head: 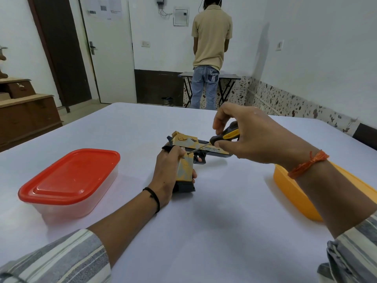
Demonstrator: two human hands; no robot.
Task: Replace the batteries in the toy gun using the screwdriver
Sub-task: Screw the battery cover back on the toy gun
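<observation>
bright even light, soft shadows, edges warped

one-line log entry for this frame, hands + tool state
left hand: grips toy gun by handle | right hand: holds screwdriver | tip: at top of grip | stage: working screw, batteries not visible

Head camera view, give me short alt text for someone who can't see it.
A left hand grips a yellow toy gun on a white table while the right hand holds a screwdriver tip to its grip. A red-lidded container sits left, a yellow tub right.
</observation>
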